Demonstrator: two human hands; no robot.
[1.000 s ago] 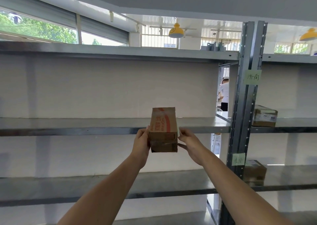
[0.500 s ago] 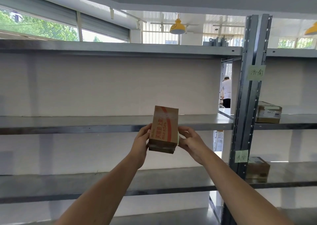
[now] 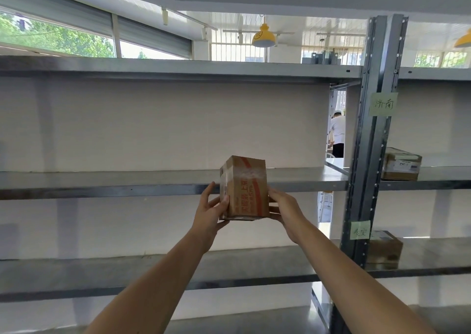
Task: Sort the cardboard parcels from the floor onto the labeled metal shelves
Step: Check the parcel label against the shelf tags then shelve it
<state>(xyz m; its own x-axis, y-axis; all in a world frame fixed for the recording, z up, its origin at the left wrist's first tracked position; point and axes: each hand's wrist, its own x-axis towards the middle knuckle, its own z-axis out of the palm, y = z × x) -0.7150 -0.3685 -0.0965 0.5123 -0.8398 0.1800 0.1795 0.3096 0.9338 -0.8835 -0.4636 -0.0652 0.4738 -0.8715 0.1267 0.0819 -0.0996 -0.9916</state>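
Note:
I hold a small cardboard parcel (image 3: 246,188) with red print and clear tape upright between both hands, in front of the edge of the middle metal shelf (image 3: 127,180). My left hand (image 3: 210,212) grips its left side and bottom corner. My right hand (image 3: 283,207) grips its right side. The parcel is in the air, slightly turned so its left face shows. Two green labels, an upper label (image 3: 383,103) and a lower label (image 3: 360,229), are stuck on the grey upright post (image 3: 369,155).
Right of the post, a parcel (image 3: 401,164) lies on the middle shelf and another parcel (image 3: 384,248) on the lower shelf (image 3: 102,270). A top shelf (image 3: 178,67) runs overhead. A person (image 3: 337,134) stands far behind the racks.
The parcel has turned in my hands, showing more of its left face and top. My view has shifted slightly, so the shelves and post sit a bit left and lower.

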